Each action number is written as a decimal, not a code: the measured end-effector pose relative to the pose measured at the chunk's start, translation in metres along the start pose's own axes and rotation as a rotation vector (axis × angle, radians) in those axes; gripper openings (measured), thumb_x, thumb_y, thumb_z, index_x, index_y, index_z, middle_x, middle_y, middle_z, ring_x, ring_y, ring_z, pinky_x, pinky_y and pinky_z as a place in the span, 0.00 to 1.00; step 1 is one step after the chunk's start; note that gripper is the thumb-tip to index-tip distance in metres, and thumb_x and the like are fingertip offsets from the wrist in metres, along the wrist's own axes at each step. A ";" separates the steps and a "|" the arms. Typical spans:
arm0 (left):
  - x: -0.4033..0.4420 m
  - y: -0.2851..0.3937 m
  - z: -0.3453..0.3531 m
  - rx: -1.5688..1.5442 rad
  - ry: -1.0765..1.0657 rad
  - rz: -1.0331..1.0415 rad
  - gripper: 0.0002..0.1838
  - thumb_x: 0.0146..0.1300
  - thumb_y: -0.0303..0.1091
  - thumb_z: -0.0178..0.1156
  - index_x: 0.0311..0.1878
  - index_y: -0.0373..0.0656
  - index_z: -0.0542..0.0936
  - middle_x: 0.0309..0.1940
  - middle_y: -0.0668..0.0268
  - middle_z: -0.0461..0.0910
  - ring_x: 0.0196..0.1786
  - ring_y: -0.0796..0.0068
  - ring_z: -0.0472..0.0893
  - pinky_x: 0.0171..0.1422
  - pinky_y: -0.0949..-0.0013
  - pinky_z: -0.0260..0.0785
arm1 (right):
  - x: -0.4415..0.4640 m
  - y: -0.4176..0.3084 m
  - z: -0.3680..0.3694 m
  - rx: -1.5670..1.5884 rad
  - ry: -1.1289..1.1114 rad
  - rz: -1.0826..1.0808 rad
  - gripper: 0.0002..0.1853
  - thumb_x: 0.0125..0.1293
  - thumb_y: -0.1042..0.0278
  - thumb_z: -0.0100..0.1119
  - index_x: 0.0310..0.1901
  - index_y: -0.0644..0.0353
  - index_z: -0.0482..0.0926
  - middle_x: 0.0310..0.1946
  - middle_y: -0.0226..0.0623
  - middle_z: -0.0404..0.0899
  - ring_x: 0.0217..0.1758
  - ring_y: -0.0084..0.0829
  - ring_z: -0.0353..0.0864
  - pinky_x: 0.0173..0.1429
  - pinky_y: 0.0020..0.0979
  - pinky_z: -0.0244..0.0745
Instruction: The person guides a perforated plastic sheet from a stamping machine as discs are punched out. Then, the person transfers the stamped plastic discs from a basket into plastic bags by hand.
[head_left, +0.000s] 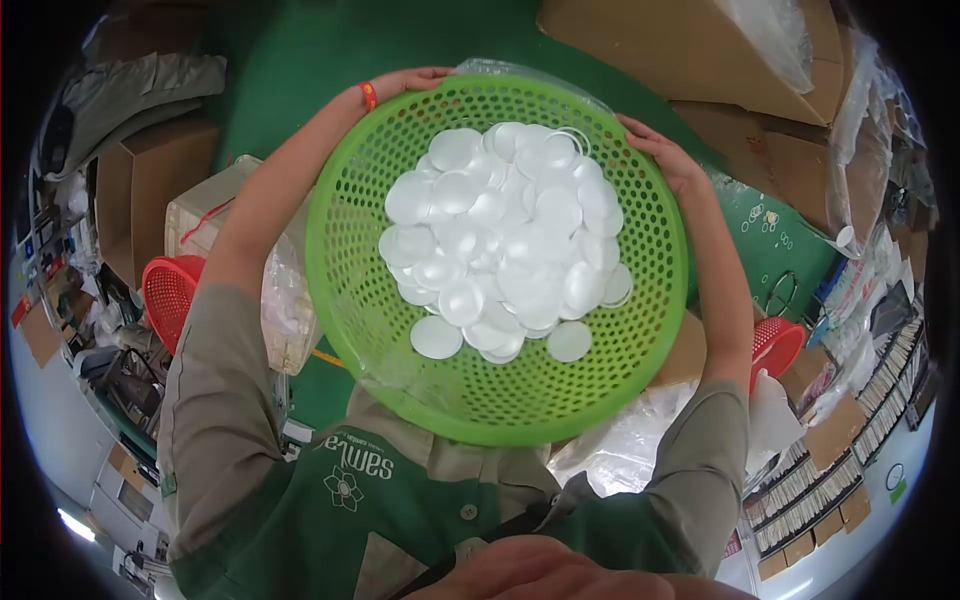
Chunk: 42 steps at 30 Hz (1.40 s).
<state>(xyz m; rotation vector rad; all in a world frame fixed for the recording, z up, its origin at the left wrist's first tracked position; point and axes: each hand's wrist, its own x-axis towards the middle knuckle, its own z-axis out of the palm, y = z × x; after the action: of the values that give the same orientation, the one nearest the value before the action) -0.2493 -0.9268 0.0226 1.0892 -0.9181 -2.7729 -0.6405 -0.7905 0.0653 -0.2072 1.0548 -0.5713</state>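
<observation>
Between both arms is a round green plastic basket [345, 250] with perforated sides. Inside it lies a loose heap of thin, round, whitish discs [490, 230], some overlapping and a few apart near the front. My left hand [412, 80], with a red band at the wrist, grips the basket's far left rim. On the far right side, my right hand [662, 158] holds the rim, its fingers partly hidden. Clear plastic film [490, 68] shows along the basket's far edge.
Cardboard boxes [690, 50] stand at the far right, and another box [165, 180] is at the left. Red baskets [172, 290] sit on both sides. Clear plastic wrapping [620, 445] lies below the basket. The floor [290, 60] is green.
</observation>
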 end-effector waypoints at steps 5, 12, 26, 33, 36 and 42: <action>-0.042 -0.032 -0.001 0.035 -0.029 -0.041 0.33 0.56 0.38 0.57 0.63 0.44 0.57 0.55 0.64 0.67 0.54 0.74 0.71 0.56 0.69 0.66 | -0.033 0.029 0.044 0.026 -0.050 -0.007 0.26 0.59 0.74 0.50 0.60 0.56 0.60 0.53 0.35 0.69 0.51 0.28 0.72 0.54 0.29 0.70; -0.085 -0.077 0.006 0.417 0.079 -0.029 0.17 0.52 0.34 0.60 0.46 0.50 0.69 0.35 0.68 0.75 0.35 0.82 0.73 0.40 0.75 0.67 | -0.027 0.111 0.073 -0.217 0.178 -0.149 0.14 0.55 0.73 0.57 0.45 0.58 0.72 0.33 0.31 0.77 0.34 0.19 0.75 0.38 0.22 0.71; -0.147 -0.183 0.010 0.318 0.268 0.128 0.08 0.59 0.38 0.57 0.37 0.45 0.73 0.33 0.76 0.75 0.39 0.88 0.71 0.46 0.81 0.64 | -0.020 0.157 0.118 -0.612 0.044 -0.222 0.07 0.57 0.68 0.58 0.36 0.60 0.75 0.28 0.29 0.76 0.31 0.16 0.71 0.37 0.19 0.67; -0.172 -0.257 0.015 0.329 0.325 0.107 0.13 0.62 0.42 0.52 0.40 0.43 0.76 0.33 0.79 0.74 0.39 0.90 0.70 0.48 0.82 0.63 | -0.011 0.205 0.120 -0.689 -0.003 -0.095 0.10 0.60 0.65 0.55 0.38 0.63 0.75 0.28 0.25 0.75 0.30 0.14 0.70 0.36 0.19 0.68; -0.183 -0.280 0.016 -0.025 0.291 0.129 0.13 0.65 0.40 0.47 0.45 0.42 0.74 0.37 0.77 0.73 0.43 0.89 0.70 0.51 0.81 0.63 | -0.003 0.211 0.131 -0.616 0.047 -0.001 0.09 0.61 0.65 0.54 0.38 0.62 0.75 0.29 0.25 0.74 0.31 0.14 0.70 0.37 0.19 0.68; -0.175 -0.358 -0.010 0.017 0.195 0.284 0.11 0.61 0.39 0.54 0.42 0.44 0.75 0.36 0.76 0.75 0.41 0.87 0.72 0.48 0.80 0.65 | 0.026 0.251 0.121 -0.645 -0.176 -0.017 0.09 0.56 0.69 0.59 0.38 0.60 0.75 0.32 0.25 0.75 0.36 0.15 0.71 0.42 0.20 0.68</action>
<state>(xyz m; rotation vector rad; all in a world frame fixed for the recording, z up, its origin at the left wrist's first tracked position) -0.0443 -0.5964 -0.0663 1.1099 -0.9860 -2.3902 -0.4404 -0.6072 -0.0021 -0.8178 1.0381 -0.2053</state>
